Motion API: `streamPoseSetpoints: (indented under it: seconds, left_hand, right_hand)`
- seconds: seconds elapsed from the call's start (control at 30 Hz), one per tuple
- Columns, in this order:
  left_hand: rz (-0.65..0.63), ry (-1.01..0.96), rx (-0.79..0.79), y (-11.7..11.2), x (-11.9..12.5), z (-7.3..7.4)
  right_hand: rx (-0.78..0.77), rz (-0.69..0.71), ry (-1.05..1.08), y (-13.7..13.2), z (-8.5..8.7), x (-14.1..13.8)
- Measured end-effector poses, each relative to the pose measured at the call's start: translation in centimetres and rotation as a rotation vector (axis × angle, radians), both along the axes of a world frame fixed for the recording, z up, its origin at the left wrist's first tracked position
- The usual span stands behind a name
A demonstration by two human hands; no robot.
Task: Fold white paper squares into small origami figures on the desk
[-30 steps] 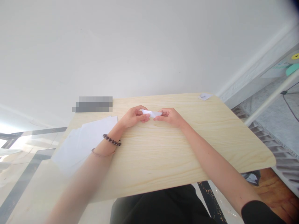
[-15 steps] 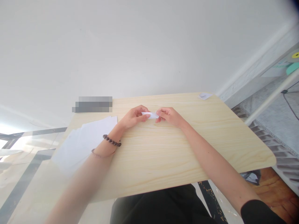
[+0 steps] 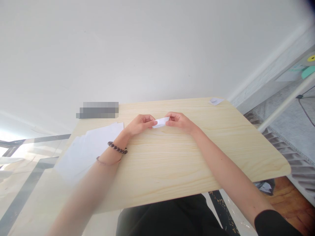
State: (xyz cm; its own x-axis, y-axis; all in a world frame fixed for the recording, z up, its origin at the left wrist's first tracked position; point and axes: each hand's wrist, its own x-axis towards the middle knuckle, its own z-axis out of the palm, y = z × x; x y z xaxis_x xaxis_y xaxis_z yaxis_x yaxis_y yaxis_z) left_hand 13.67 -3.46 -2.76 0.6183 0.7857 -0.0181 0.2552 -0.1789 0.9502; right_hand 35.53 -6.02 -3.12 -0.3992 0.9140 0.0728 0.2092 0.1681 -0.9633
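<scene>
A small folded piece of white paper point(image 3: 161, 122) spans the gap between my two hands, over the middle of the table. My left hand point(image 3: 141, 125) pinches its left end, the thumb lying on the near face. On the other end, my right hand point(image 3: 180, 122) is closed with thumb and fingers. The fingertips behind the paper are partly hidden. White paper sheets point(image 3: 93, 144) lie overlapping beside my left forearm, which wears a dark bead bracelet point(image 3: 117, 148) and a thin band.
The pale wooden table point(image 3: 172, 170) stands against a white wall point(image 3: 157, 49). Folded white paper point(image 3: 216, 101) lies at its far right corner. A blurred-out patch point(image 3: 98, 110) covers the far left corner. Right of the table runs a pale rail point(image 3: 286, 103).
The folded paper has turned: its right end is higher and its left end lower, and more of its face shows. My right thumb has come onto its near side.
</scene>
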Motion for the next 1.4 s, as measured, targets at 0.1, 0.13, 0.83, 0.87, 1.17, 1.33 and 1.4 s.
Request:
streamPoseSetpoints:
  seconds: [0.1,0.13,0.83,0.87,1.17,1.33,1.4]
  left_hand:
    - [-0.01,-0.009,0.015,0.1,0.0,0.0]
    - [-0.019,-0.021,0.023,0.1,0.0,0.0]
    - [0.023,-0.442,-0.169,0.2,0.5,-0.9]
    - [0.031,-0.457,-0.175,0.1,0.6,-0.9]
    - [0.042,-0.34,-0.103,0.0,0.9,-1.0]
    - [0.057,-0.305,-0.086,-0.1,0.8,-1.1]
    - [0.045,-0.317,-0.093,-0.1,0.8,-1.1]
  right_hand:
    - [-0.039,0.048,0.051,0.1,0.0,0.2]
    - [-0.058,0.059,0.065,0.1,0.0,0.2]
    - [-0.247,0.039,0.241,-0.3,-0.5,-0.4]
    - [-0.245,0.02,0.244,-0.3,-0.6,-0.5]
    - [-0.161,-0.083,0.234,-0.6,-0.5,-1.2]
    - [-0.168,-0.099,0.217,-0.6,-0.6,-1.1]
    - [-0.156,-0.097,0.184,-0.6,-0.6,-1.1]
